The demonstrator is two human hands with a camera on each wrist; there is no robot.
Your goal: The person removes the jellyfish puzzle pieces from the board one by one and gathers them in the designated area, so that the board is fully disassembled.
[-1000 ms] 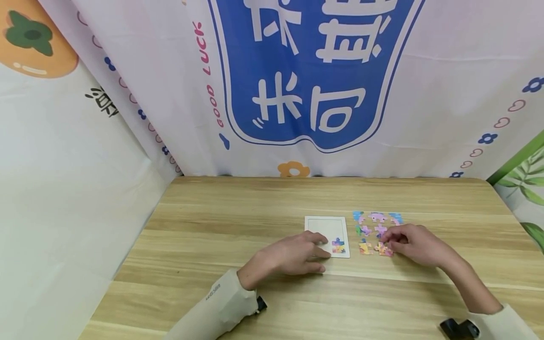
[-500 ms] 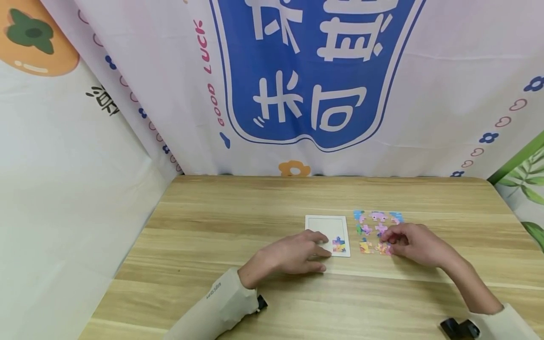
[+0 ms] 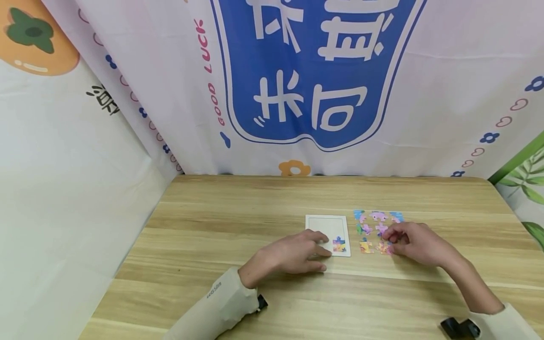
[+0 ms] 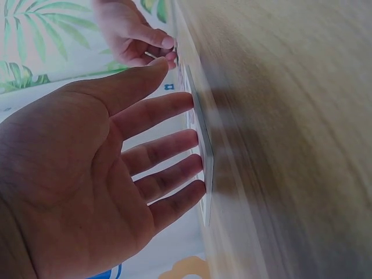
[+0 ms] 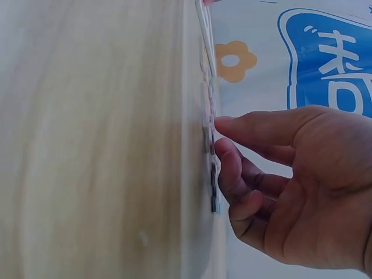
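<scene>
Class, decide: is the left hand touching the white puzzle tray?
Touching. In the left wrist view the left hand's straight fingertips meet the puzzle tray's edge, no gap.

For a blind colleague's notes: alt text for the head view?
A left hand rests on a white puzzle tray holding one piece; the right hand fingers loose colourful pieces beside it on a wooden table.

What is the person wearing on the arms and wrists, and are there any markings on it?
Both arms wear loose, pale beige long sleeves. The left sleeve carries a small dark printed mark near the cuff, too small to read. A black device sits at the left wrist and another at the right wrist. The left hand and right hand are bare, without rings.
</scene>
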